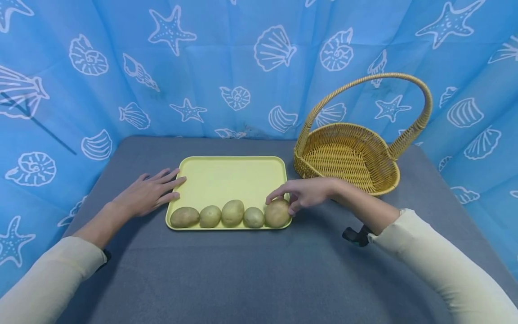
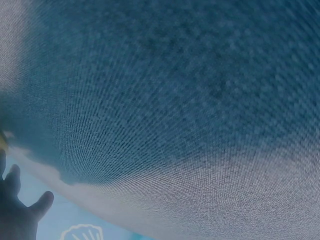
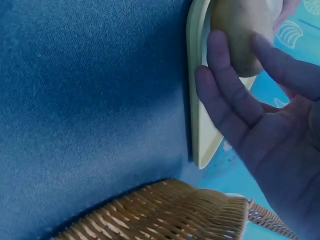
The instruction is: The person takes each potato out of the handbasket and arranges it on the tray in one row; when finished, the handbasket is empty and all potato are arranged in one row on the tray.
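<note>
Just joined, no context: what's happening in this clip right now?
A person sits at a grey table with a yellow tray holding five potatoes in a row along its near edge. The right hand curls its fingers around the rightmost potato, which is on the tray. The left hand lies flat on the table, fingertips at the tray's left edge. An empty wicker basket stands behind and right of the tray.

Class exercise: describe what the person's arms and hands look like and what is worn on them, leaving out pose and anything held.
Both arms wear long, plain cream sleeves pushed back from the wrists. The left hand and right hand are bare, with no gloves or rings visible. A small black device is strapped under the right wrist; a dark edge shows at the left cuff.
</note>
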Tool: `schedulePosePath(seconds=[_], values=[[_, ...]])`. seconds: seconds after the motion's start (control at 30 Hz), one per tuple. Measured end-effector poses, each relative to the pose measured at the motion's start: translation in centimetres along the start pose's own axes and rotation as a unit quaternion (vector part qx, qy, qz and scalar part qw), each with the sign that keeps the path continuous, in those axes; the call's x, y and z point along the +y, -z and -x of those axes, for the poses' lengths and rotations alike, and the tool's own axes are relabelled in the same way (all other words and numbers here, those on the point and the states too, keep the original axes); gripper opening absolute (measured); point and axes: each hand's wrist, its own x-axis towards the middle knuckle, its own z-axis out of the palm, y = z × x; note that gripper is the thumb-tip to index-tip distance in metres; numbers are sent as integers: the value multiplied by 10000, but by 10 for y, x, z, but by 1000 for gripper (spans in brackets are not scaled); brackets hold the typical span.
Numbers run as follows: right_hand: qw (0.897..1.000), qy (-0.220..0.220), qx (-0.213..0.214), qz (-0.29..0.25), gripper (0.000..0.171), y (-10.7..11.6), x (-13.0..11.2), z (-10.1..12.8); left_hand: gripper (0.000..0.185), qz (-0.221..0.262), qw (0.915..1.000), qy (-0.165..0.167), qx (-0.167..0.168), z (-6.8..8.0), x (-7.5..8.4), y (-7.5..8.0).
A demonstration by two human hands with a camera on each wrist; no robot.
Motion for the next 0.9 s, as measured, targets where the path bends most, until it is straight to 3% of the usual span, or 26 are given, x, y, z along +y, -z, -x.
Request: schedulePosePath(seconds=[0.2, 0.63, 0.9], values=[[9998, 23, -10, -190, 61, -1, 4, -7, 59, 25, 10000, 10, 15, 1, -1, 0], [10000, 7, 95, -10, 60, -1, 8, -5, 59, 42, 10000, 27, 28, 1, -1, 0], [9990, -134, 421, 116, 61, 4, 8, 16, 60, -55, 10000, 1, 9, 1, 2, 2]])
